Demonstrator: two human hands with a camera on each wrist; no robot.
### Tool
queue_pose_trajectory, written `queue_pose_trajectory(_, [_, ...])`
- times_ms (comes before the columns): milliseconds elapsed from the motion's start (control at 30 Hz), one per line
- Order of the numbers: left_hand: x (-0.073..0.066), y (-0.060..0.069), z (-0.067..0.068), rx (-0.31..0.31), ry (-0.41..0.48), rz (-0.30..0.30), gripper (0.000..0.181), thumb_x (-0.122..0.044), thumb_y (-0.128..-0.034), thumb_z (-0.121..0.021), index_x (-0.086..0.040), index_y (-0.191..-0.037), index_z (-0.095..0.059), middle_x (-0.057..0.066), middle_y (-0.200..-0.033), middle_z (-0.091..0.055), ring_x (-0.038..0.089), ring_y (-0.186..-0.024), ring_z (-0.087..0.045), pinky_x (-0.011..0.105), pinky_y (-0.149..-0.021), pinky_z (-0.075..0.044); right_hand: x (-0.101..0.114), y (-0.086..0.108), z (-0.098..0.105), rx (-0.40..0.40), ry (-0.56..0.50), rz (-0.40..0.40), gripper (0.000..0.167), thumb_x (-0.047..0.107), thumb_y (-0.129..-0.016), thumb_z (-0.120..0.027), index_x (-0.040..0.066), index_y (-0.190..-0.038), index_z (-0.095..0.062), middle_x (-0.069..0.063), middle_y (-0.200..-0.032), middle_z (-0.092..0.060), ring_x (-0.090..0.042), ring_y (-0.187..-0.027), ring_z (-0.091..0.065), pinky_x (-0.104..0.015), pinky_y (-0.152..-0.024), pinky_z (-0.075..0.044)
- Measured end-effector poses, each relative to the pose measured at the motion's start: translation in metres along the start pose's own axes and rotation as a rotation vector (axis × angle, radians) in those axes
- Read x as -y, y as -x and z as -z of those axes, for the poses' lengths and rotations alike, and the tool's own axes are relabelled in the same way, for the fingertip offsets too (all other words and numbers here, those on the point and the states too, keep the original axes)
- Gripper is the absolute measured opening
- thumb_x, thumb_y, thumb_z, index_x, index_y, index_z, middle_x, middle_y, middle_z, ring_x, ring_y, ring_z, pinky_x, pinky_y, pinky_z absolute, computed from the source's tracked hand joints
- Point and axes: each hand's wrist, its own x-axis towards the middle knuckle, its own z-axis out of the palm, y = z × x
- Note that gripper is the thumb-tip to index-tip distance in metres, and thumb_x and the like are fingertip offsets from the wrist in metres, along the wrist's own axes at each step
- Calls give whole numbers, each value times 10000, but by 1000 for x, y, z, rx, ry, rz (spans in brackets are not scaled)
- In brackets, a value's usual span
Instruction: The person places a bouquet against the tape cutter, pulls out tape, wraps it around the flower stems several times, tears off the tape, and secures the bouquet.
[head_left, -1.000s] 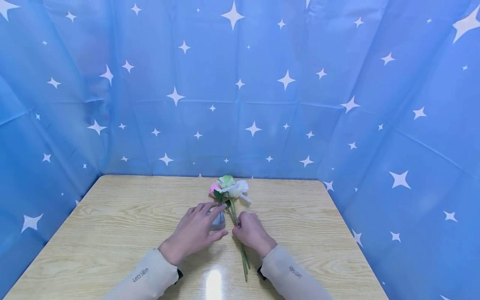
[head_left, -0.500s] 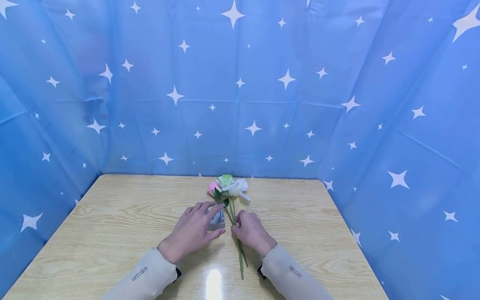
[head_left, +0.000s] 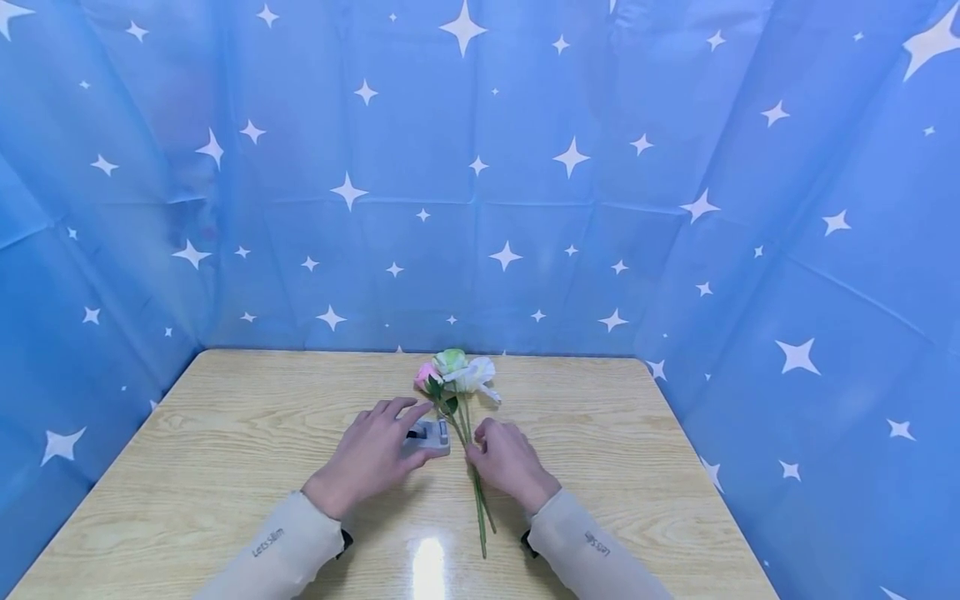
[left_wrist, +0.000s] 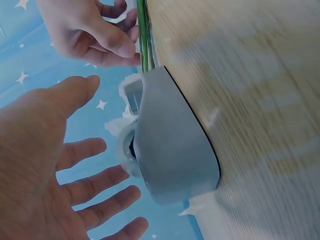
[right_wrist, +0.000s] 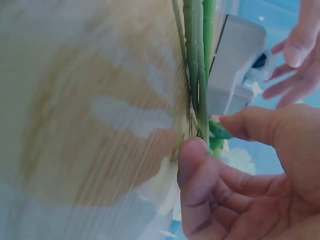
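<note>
A grey tape dispenser [head_left: 431,437] with a clear tape roll [left_wrist: 127,150] stands on the table. My left hand [head_left: 371,450] is held around its left side, fingers spread and apart from it in the left wrist view. To the dispenser's right lie flowers with pink [head_left: 426,377], pale green [head_left: 451,361] and white [head_left: 474,377] heads. Their green stems [head_left: 480,517] run toward me. My right hand [head_left: 510,462] is beside the stems [right_wrist: 197,55], fingers loosely bent. Thumb and forefinger are parted in the right wrist view; whether the forefinger touches the stems is unclear.
The light wood table [head_left: 247,433] is ringed at the back and sides by a blue star-patterned curtain [head_left: 420,167]. The flower heads lie near the table's back edge. A bright reflection shows at the front.
The flower stems have come down and shifted slightly left, then stayed still. My left hand has drawn back left, uncovering more of the tape dispenser. My right hand has eased slightly right.
</note>
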Motion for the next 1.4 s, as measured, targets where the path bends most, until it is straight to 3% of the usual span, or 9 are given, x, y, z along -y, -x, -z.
queue_pose_trajectory(233, [10, 3, 2, 16, 16, 19, 752, -582, -1060, -842, -169, -1658, -650, 186, -1629, -690, 444, -1457, -700, 708, -1160, -617, -2, 1, 3, -35, -32, 8, 317, 171, -1135, -740, -50, -1362, -748, -19, -859, -735, -102, -629, -595, -266, -537, -476])
queue_pose_trajectory(467, [20, 4, -1, 33, 60, 25, 725, -464, -1050, -889, -136, -1652, -654, 197, -1604, -701, 432, -1419, -718, 681, -1171, -621, -1, -5, 2, -92, -28, 64, 234, 127, -1122, -736, 0, -1315, -777, -10, -914, -766, -74, -720, -635, -261, -623, -544])
queue_pose_trajectory(733, [31, 3, -3, 86, 108, 70, 669, -424, -1050, -896, -83, -1590, -697, 191, -1482, -749, 348, -1235, -783, 569, -1053, -699, 11, -14, -1, -79, -65, 152, 211, 123, -1139, -717, 29, -1314, -788, 5, -948, -754, -76, -774, -628, -243, -648, -552])
queue_pose_trajectory(967, [35, 3, -5, 126, 200, 108, 616, -373, -1052, -898, -30, -1531, -719, 170, -1389, -785, 272, -1136, -801, 518, -1035, -712, 19, -22, -7, -94, -42, 214, 198, 178, -1153, -742, 77, -1309, -811, -45, -1119, -775, -134, -963, -693, -246, -774, -593])
queue_pose_trajectory(1100, [34, 3, -6, 129, 210, 102, 585, -332, -1060, -893, -3, -1514, -725, 181, -1377, -792, 290, -1159, -807, 519, -1060, -703, 22, -25, -10, -71, -43, 223, 218, 200, -1167, -732, 91, -1337, -816, -87, -1237, -768, -164, -1039, -706, -276, -824, -614])
queue_pose_trajectory(1200, [34, 2, -6, 128, 205, 99, 575, -319, -1054, -900, 6, -1499, -734, 178, -1370, -796, 291, -1160, -807, 517, -1060, -701, 24, -27, -11, -33, -48, 223, 248, 231, -1180, -723, 110, -1377, -812, -102, -1294, -738, -146, -1009, -652, -282, -806, -585])
queue_pose_trajectory(1400, [34, -2, -4, 130, 209, 95, 571, -323, -1050, -904, 11, -1481, -737, 144, -1297, -800, 225, -1080, -778, 486, -993, -699, 26, -34, -13, 32, -17, 227, 263, 295, -1189, -720, 162, -1396, -813, -65, -1276, -676, -118, -937, -561, -266, -749, -523])
